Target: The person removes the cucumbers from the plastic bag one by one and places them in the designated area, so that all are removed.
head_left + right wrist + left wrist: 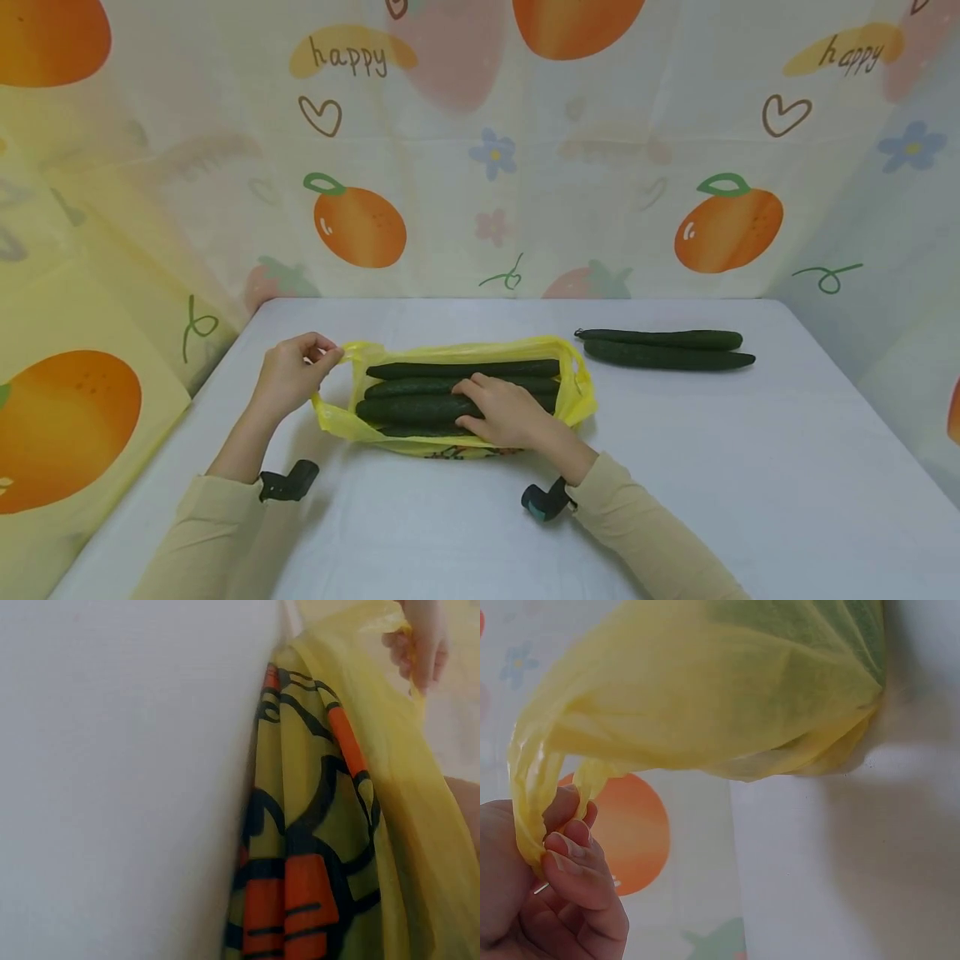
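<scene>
A yellow plastic bag (pixel 420 443) lies on its side lengthwise across the table, its mouth spread open, with several long dark green cucumbers (pixel 420 409) side by side inside. At the bag's left end my left hand (pixel 292 372) pinches a handle loop (pixel 531 817) between thumb and fingers, holding it raised. My right hand (pixel 506 410) reaches into the opening and grips the thick front cucumber near its right part, thumb on the near side and fingers on the far side. In the right wrist view the bag's printed side (pixel 315 825) hides these fingers.
Two more cucumbers (pixel 667 358) lie together at the back right of the white table (pixel 750 467). A patterned cloth (pixel 525 167) hangs behind the table's back edge and along its sides. Each wrist wears a small black camera (pixel 291 482).
</scene>
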A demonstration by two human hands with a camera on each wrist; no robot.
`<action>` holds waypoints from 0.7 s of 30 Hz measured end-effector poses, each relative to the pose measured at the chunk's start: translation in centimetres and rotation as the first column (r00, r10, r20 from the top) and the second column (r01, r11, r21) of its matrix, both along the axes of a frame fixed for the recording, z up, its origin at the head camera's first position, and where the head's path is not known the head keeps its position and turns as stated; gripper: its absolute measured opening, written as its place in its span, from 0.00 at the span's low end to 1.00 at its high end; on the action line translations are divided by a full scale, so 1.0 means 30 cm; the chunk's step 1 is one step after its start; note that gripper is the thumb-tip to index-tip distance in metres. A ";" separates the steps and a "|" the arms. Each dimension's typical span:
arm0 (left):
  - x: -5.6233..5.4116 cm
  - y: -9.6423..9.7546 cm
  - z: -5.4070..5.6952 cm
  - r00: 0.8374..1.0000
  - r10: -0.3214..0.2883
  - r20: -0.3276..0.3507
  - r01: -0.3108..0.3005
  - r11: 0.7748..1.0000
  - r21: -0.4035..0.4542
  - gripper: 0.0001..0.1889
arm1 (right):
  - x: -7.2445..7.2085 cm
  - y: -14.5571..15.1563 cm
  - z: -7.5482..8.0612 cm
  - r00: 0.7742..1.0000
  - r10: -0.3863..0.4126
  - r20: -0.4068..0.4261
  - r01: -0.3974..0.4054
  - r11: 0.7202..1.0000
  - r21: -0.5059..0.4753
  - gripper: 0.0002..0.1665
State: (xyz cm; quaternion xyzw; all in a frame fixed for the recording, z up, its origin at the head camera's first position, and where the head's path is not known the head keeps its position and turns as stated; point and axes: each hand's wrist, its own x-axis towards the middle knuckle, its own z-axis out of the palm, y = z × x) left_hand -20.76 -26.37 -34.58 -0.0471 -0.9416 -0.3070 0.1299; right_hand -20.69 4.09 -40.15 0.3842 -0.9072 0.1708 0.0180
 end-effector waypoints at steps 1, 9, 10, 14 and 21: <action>0.000 0.000 0.000 1.000 -0.001 -0.002 0.001 1.000 0.000 0.11 | 0.000 0.003 0.002 1.000 -0.002 0.008 0.002 1.000 -0.011 0.25; -0.008 -0.010 -0.007 1.000 0.006 -0.003 -0.006 1.000 -0.013 0.10 | -0.006 0.022 0.015 0.999 0.011 0.051 -0.008 0.997 -0.071 0.26; -0.008 -0.011 -0.008 1.000 0.005 -0.002 -0.005 1.000 -0.011 0.10 | -0.006 0.024 0.016 0.999 0.013 0.050 -0.009 0.997 -0.073 0.26; -0.006 -0.011 -0.007 1.000 0.003 -0.001 -0.003 1.000 -0.008 0.10 | -0.003 0.027 0.024 0.998 0.017 0.053 -0.012 0.996 -0.093 0.26; -0.003 -0.008 -0.001 1.000 -0.004 -0.012 0.004 1.000 -0.019 0.10 | -0.002 0.025 0.053 0.999 0.015 0.029 -0.011 0.991 -0.136 0.26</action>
